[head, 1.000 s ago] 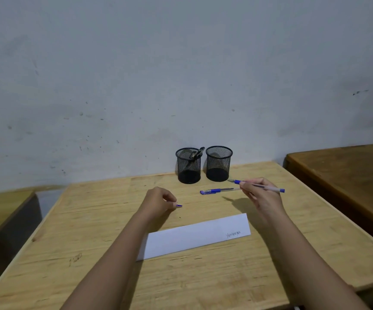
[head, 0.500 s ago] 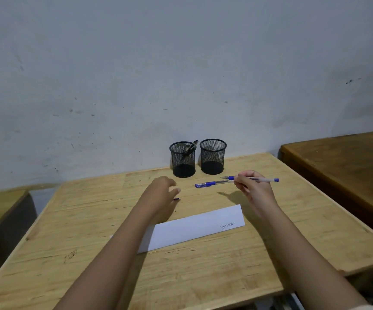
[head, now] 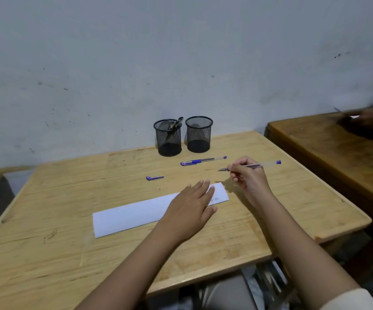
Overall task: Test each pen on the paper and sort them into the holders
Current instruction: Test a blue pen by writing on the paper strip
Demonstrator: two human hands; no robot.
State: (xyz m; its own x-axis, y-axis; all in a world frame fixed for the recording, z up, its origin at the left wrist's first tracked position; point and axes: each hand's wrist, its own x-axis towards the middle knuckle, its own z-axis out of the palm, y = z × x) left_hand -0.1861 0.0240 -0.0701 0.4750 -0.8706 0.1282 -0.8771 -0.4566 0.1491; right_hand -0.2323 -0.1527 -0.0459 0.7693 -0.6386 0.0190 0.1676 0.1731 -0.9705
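Uncapped clear plastic pen [head: 257, 164] is pinched by right hand [head: 248, 179], untested; white paper strip [head: 134, 213] is pressed by flat-fingered left hand [head: 191, 205]. One dark pen [head: 174, 128] is sorted in black mesh holder [head: 161, 140]; capped blue pen [head: 203, 161] is left.

Classroom-like room: plain wooden desk [head: 57, 253], neighbouring desk [head: 328, 157] close beside, scuffed grey wall [head: 181, 52] behind.

matt wooden table [head: 270, 220], black wire-mesh holders [head: 169, 139], white paper [head: 131, 215]
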